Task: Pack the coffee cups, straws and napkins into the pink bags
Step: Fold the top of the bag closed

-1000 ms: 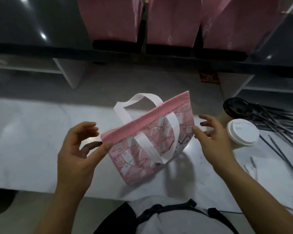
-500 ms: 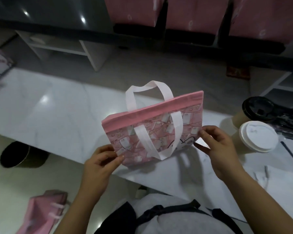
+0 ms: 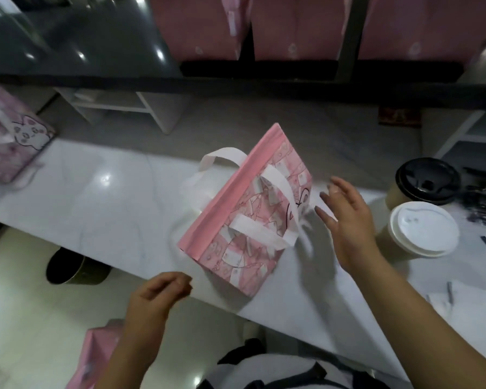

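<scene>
Pink bag upright on table, mouth flat, long axis running away up-right; right hand spread, empty, just beside its right face, nearer than loosely curled, empty left hand.

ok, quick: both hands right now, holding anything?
Left hand: fingers loosely curled, holding nothing, just clear of the pink bag.
Right hand: open, fingers spread, beside the bag, holding nothing.

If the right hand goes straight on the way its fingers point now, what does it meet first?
Probably the pink bag: the right hand is open, its fingers pointing up-left at the bag's near side. Depth is unclear, so it might pass just behind.
</scene>
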Demonstrator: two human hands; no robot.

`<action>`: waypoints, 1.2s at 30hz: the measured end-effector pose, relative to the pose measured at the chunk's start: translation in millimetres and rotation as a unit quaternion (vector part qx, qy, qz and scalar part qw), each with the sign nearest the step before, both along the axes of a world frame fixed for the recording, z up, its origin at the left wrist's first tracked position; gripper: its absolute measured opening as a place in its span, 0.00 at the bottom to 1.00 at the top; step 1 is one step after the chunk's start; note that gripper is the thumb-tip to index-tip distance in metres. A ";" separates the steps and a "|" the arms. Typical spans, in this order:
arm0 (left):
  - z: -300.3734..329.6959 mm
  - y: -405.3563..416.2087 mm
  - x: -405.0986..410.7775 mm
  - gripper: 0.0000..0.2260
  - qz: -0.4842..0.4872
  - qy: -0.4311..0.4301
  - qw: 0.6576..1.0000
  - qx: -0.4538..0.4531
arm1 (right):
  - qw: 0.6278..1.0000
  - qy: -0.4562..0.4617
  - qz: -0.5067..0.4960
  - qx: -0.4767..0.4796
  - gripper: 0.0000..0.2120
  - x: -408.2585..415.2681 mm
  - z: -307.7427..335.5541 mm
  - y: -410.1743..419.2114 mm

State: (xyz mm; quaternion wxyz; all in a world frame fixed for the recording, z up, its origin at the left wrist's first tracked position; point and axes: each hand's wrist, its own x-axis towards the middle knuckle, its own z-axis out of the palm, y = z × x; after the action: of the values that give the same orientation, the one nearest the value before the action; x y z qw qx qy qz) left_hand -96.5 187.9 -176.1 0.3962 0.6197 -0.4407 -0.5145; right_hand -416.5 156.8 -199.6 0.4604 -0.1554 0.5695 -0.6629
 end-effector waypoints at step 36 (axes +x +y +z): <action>-28.8 -31.3 -70.9 0.21 -0.044 0.204 0.974 0.090 | 0.984 -0.031 0.174 0.034 0.22 67.7 -6.6 27.0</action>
State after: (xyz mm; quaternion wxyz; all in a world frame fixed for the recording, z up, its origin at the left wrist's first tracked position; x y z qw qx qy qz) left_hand -167.4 156.5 -204.9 0.3971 0.5150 -0.3291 -0.6846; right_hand -348.8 183.8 -206.1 0.5914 -0.2160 0.5418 -0.5569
